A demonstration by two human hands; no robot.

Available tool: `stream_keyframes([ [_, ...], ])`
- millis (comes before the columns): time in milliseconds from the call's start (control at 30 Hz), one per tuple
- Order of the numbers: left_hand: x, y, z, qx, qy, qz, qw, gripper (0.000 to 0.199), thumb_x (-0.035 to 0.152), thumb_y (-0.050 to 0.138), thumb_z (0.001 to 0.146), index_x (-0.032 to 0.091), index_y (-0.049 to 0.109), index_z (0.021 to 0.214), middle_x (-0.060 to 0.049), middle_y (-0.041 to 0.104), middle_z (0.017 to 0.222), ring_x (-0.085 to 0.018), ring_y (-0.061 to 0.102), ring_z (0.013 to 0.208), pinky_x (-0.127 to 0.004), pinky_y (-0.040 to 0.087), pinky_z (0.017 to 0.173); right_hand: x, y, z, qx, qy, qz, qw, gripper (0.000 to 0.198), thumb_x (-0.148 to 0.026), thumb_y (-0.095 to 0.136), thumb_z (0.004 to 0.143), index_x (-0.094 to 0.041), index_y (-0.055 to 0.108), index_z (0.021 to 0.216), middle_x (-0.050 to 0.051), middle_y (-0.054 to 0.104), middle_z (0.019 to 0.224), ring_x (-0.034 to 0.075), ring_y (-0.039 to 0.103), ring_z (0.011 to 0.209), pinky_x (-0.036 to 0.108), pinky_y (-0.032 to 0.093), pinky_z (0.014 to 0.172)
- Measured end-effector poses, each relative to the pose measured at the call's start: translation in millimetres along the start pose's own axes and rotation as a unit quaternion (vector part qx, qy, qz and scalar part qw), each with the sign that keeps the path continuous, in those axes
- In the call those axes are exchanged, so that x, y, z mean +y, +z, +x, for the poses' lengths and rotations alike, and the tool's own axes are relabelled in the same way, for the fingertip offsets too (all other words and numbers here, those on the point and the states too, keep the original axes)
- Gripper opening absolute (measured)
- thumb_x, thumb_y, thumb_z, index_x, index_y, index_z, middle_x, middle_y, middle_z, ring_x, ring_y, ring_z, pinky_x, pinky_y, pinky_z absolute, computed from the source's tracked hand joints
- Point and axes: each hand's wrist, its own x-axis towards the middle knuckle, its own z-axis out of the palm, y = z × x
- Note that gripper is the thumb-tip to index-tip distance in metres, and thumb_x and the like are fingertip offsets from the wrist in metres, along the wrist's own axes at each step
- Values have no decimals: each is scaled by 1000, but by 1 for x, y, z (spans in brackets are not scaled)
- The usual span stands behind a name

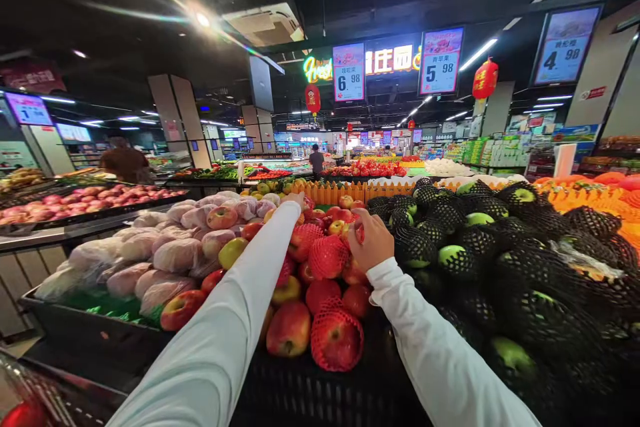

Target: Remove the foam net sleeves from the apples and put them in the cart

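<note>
My right hand [374, 240] curls its fingers around a red apple [359, 233] at the right side of the apple pile. Stretched far forward, my left hand [295, 199] is at the back of the pile; the sleeve covers most of it, and its fingers cannot be made out. Between my arms lie red and yellowish apples [289, 328], some in red foam nets, such as a netted apple [337, 337] at the front. The black crate [300, 380] holds them.
Wrapped pale pink fruit [175, 255] fills the left display. Green fruit in black nets [453, 257] is heaped on the right. An orange picket-style divider [345, 193] stands behind the apples. Price screens [349, 73] hang overhead. A person [317, 160] stands further back.
</note>
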Motion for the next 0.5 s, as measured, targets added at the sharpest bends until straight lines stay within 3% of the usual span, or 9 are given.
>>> stream_keyframes([
  [100,4,-16,-8,42,-3,-20,999,57,38,63,87,13,49,136,-24,53,134,-37,52,124,-43,41,100,0,2,0,-20,7,0,1000,34,-23,50,87,-17,61,118,5,71,95,23,59,93,34,47,82],
  [200,12,-38,-25,99,-3,-52,994,41,44,53,92,12,62,115,-21,60,125,-35,56,117,-40,43,93,3,6,0,-52,20,4,998,34,-24,54,84,-17,62,116,5,70,92,25,59,94,37,47,84],
  [267,19,-50,-44,164,3,-106,981,43,51,42,96,14,64,97,-17,65,111,-29,60,107,-36,44,85,5,7,0,-61,24,24,998,33,-26,53,85,-16,63,115,6,70,89,26,60,94,39,48,85],
  [300,24,-53,-57,216,11,-180,960,45,54,43,95,14,62,84,-15,66,97,-27,62,96,-34,44,80,6,8,0,-57,24,43,997,32,-28,52,87,-16,63,115,7,69,89,26,60,93,40,47,86],
  [367,33,-48,-87,262,43,-365,892,48,58,48,91,16,50,67,-8,59,74,-20,59,77,-30,42,71,5,7,1,-37,24,104,994,34,-36,47,91,-16,62,115,9,69,95,25,61,94,41,47,89],
  [433,41,-31,-117,241,87,-540,801,41,54,56,85,17,46,72,-2,53,71,-15,53,70,-27,41,68,3,6,2,-25,21,194,980,39,-43,43,95,-17,61,118,10,68,106,23,63,98,39,48,90],
  [500,45,-7,-141,222,105,-637,731,22,36,59,82,19,46,86,-1,54,83,-13,53,77,-24,44,73,1,6,2,-46,22,274,960,42,-47,48,93,-19,59,121,10,67,112,21,64,98,35,51,84],
])
